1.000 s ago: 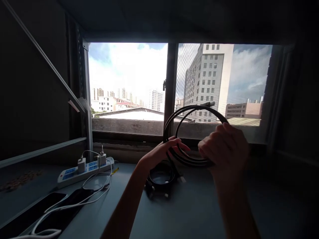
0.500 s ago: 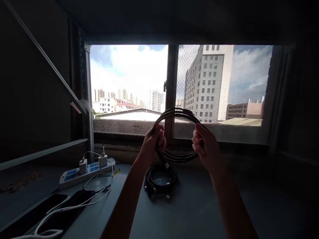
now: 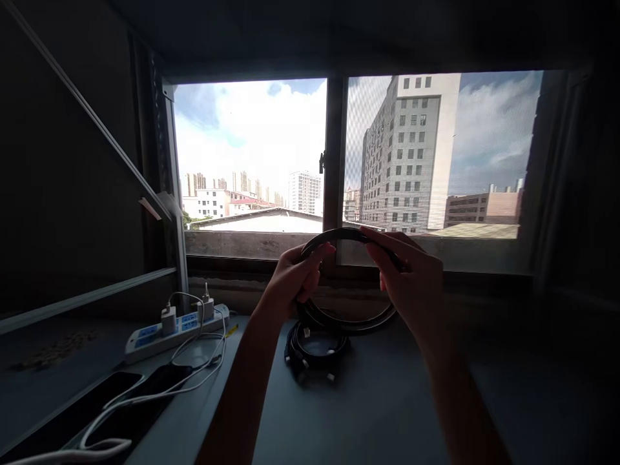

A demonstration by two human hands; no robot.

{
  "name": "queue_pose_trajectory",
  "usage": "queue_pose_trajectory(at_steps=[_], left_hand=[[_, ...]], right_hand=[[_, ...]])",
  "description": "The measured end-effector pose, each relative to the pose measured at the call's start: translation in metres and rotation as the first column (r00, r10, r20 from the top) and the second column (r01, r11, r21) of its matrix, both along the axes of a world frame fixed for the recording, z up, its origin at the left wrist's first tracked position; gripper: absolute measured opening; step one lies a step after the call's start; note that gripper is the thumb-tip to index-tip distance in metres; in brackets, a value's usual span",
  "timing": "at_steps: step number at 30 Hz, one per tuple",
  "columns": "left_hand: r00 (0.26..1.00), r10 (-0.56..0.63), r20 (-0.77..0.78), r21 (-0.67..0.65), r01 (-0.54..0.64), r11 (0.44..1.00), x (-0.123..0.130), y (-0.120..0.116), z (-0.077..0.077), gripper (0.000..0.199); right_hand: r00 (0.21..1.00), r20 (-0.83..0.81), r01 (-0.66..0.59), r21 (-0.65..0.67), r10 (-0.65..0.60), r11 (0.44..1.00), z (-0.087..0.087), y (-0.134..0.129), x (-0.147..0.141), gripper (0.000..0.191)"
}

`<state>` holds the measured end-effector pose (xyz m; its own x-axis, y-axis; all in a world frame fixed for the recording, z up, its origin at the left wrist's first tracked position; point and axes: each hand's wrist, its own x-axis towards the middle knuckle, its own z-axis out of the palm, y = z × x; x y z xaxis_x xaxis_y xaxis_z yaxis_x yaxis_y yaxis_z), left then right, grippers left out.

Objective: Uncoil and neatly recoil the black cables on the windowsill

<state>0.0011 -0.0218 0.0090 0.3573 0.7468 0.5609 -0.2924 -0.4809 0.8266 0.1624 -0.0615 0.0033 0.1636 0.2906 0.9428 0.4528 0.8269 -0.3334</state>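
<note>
Both hands hold up a coiled black cable [image 3: 356, 328] above the table, its loops gathered into an upright ring. My left hand [image 3: 303, 274] is closed around the left side of the ring, thumb along the top. On the upper right of the ring, my right hand [image 3: 404, 261] pinches the loops between thumb and fingers. Below and behind the ring, more coiled black cables [image 3: 317, 368] lie on the table, with several light-coloured plug ends showing. The held cable's own ends are hard to make out in the dim light.
A white power strip [image 3: 140, 349] with two chargers and white cords [image 3: 198, 384] sits at the left. Dark flat devices [image 3: 104, 400] lie in front of it. A metal frame post [image 3: 177, 219] and a window [image 3: 252, 148] stand behind the table [image 3: 358, 426].
My right hand has moved from a fist at the ring's right side to a pinch nearer its top. The loops are bunched closer together, and the ring has sunk slightly.
</note>
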Motion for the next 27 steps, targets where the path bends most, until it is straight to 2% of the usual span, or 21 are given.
queue_pose_trajectory(at_steps=[3, 7, 9, 12, 15, 19, 21, 23, 25, 27], left_hand=[[0.996, 0.007, -0.091, -0.014, -0.008, 1.0, 0.002, 0.001, -0.002, 0.026], [0.989, 0.066, -0.134, -0.014, -0.068, 0.998, 0.008, 0.003, -0.005, 0.036], [0.978, 0.125, -0.17, -0.031, -0.132, 0.991, 0.012, 0.004, -0.005, 0.048], [0.943, 0.283, -0.174, -0.033, -0.293, 0.955, 0.015, 0.006, -0.006, 0.059], [0.926, 0.362, -0.109, 0.017, -0.362, 0.932, 0.016, 0.008, -0.005, 0.058], [0.913, 0.406, -0.036, 0.166, -0.395, 0.903, 0.012, 0.007, -0.001, 0.056], [0.891, 0.453, 0.014, 0.211, -0.446, 0.87, 0.009, 0.006, 0.0, 0.056], [0.875, 0.476, 0.086, 0.174, -0.484, 0.858, 0.008, 0.005, 0.001, 0.058], [0.872, 0.456, 0.178, 0.063, -0.473, 0.879, 0.006, 0.005, 0.001, 0.059], [0.873, 0.405, 0.273, -0.03, -0.413, 0.91, 0.007, 0.004, 0.002, 0.058]], right_hand=[[1.0, 0.013, 0.013, -0.056, -0.013, 0.998, -0.002, 0.007, 0.005, 0.02], [0.995, 0.048, 0.091, -0.104, -0.086, 0.99, -0.004, 0.01, 0.008, 0.02], [0.991, 0.073, 0.122, -0.126, -0.113, 0.984, -0.005, 0.011, 0.007, 0.02], [0.988, 0.089, 0.135, -0.141, -0.123, 0.981, -0.007, 0.016, 0.004, 0.022], [0.968, 0.102, 0.242, -0.115, -0.231, 0.964, -0.008, 0.02, 0.003, 0.024], [0.908, 0.138, 0.416, -0.175, -0.396, 0.892, -0.009, 0.019, 0.006, 0.023], [0.899, 0.202, 0.433, -0.269, -0.389, 0.86, -0.008, 0.013, 0.007, 0.031], [0.905, 0.262, 0.413, -0.352, -0.335, 0.84, -0.006, 0.006, 0.006, 0.042], [0.93, 0.259, 0.347, -0.394, -0.259, 0.851, -0.003, -0.003, 0.003, 0.045], [0.968, 0.19, 0.234, -0.434, -0.165, 0.87, 0.0, -0.013, -0.003, 0.044]])
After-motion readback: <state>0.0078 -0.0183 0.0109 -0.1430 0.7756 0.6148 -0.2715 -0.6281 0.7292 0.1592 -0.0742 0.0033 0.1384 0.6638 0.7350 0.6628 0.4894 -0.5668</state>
